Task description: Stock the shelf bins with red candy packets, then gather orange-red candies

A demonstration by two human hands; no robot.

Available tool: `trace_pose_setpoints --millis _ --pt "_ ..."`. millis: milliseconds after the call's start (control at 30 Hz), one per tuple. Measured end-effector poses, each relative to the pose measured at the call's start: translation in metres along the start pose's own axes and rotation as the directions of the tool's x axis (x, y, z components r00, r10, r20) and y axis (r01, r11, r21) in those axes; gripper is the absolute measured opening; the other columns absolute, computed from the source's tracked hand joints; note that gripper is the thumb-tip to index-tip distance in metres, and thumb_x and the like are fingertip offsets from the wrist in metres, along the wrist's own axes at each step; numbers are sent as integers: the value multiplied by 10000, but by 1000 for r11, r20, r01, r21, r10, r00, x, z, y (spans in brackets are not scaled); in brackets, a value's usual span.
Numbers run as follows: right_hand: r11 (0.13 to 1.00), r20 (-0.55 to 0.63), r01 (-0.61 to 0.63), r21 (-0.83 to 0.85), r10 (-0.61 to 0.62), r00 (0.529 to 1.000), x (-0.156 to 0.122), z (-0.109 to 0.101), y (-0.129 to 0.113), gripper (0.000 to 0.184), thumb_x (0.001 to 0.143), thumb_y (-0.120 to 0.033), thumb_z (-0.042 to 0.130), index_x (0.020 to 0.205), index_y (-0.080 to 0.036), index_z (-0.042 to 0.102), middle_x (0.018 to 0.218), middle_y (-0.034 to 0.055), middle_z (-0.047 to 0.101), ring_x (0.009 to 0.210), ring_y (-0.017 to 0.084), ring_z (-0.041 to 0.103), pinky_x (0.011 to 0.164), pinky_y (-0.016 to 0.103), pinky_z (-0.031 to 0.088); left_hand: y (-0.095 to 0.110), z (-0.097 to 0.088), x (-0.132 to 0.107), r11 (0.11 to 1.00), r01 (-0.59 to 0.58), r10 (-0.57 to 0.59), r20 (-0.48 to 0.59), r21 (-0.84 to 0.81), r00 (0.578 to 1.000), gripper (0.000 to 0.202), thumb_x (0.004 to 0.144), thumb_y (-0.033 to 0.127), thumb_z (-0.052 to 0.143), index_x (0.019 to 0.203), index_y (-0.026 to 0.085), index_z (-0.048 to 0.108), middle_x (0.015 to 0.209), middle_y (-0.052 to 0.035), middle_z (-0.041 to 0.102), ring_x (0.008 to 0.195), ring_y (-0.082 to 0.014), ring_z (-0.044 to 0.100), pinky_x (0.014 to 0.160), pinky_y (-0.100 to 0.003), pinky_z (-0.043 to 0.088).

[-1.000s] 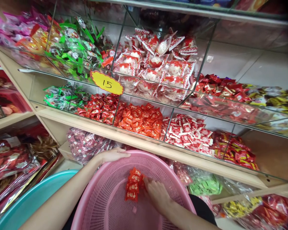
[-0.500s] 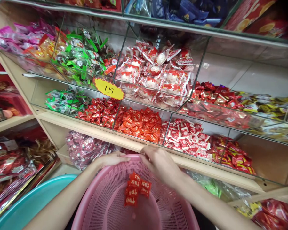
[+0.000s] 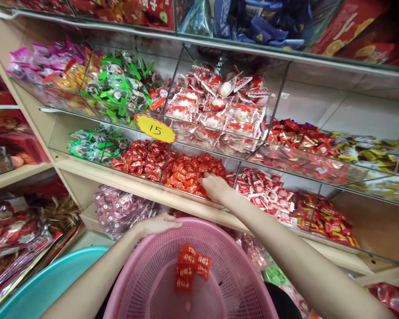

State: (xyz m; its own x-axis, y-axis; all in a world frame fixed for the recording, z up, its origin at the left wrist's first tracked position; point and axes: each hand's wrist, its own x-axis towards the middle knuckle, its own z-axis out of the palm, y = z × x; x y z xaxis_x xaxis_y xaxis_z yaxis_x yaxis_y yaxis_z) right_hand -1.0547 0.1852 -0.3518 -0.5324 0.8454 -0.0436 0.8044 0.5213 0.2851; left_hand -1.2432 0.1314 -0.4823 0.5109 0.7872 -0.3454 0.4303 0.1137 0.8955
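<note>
Right hand [image 3: 214,186] down in the orange-red candies [image 3: 186,170], middle bin on the wooden shelf [image 3: 136,187], under the yellow tag [image 3: 155,129]. Dark red candies [image 3: 139,157] in the bin to the left, red-and-white candies [image 3: 266,190] to the right. Palm down, fingers curled into the pile, tips buried among wrappers. Can't tell whether anything is pinched yet.

Left hand [image 3: 158,223] draped over the far-left rim of the pink basket [image 3: 249,261], fingers closed flat over the edge, holding it steady at the near side.

By the look of it: grab step of a bin-to-basket cycle. Next move calls for closing on a small bunch, lifting clear of the bin's front edge, then coming back near and down over the basket. Slick loose wrappers, so grip firmly or lose a few.

Basket cluster [image 3: 190,266] of the same candies on the mesh, far-middle of the bowl. Flat rectangular packs, printed faces up, each long axis roughly left-right; cluster as a whole strung near-to-far. In the bin: jumbled, no common heading.
</note>
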Motion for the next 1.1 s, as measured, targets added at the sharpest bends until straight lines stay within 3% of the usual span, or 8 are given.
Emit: trace_pose_setpoints --millis 200,400,500,600,667,767,867,1100 --pt "1000 -5 -6 23 6 1000 0 0 3 331 800 -38 339 1011 -160 564 1007 116 563 924 200 553 677 268 427 -5 -2 3 999 -30 29 31 13 999 501 717 575 495 918 147 658 885 -37 667 768 -180 577 672 -252 412" --pt "988 -210 -65 141 93 973 -25 -12 -6 236 815 -139 406 1037 -174 475 1068 102 476 908 189 526 650 261 412 2 -1 1 1000 -10 10 14 15 1000 483 725 553 508 973 164 651 961 -34 663 846 -185 580 757 -260 412" --pt "934 -343 85 347 42 938 -55 -22 -16 212 812 -167 420 1020 -171 458 1035 76 490 875 161 517 681 254 394 8 0 -1 1000 29 -29 15 3 999 475 718 554 517 946 161 656 933 -37 669 826 -187 588 742 -259 422" --pt "816 -379 252 520 -44 924 -90 -9 -29 182 808 -165 422 985 -184 462 937 36 538 820 135 516 691 241 377 8 1 0 999 29 -27 34 -41 999 478 705 558 528 938 160 652 923 -39 668 811 -190 591 716 -257 430" --pt "782 -291 226 580 -60 955 -109 17 -38 184 796 -165 438 975 -194 471 901 21 556 787 129 525 681 238 372 5 1 2 999 18 -17 33 -32 999 488 700 569 523 930 159 655 916 -38 667 811 -193 588 706 -254 427" --pt "829 -62 74 554 -47 997 -128 70 -49 158 764 -144 446 903 -195 505 855 20 579 747 145 551 617 243 365 -1 1 6 1000 12 -12 -1 28 1000 507 699 585 512 942 166 659 938 -29 661 840 -194 574 719 -248 415" --pt "875 125 -23 484 -43 991 -139 113 -58 188 719 -113 457 877 -182 531 905 47 605 801 179 578 609 252 381 -5 0 8 998 4 -3 -12 60 1000 523 701 593 501 973 173 650 954 -22 653 849 -189 563 716 -240 407" --pt "933 280 -39 358 -67 958 -146 137 -82 273 717 -77 452 954 -124 580 924 127 634 867 246 598 665 313 448 -10 -2 9 998 4 -4 11 65 1000 515 717 580 480 990 173 636 920 -18 656 821 -179 555 708 -236 396"
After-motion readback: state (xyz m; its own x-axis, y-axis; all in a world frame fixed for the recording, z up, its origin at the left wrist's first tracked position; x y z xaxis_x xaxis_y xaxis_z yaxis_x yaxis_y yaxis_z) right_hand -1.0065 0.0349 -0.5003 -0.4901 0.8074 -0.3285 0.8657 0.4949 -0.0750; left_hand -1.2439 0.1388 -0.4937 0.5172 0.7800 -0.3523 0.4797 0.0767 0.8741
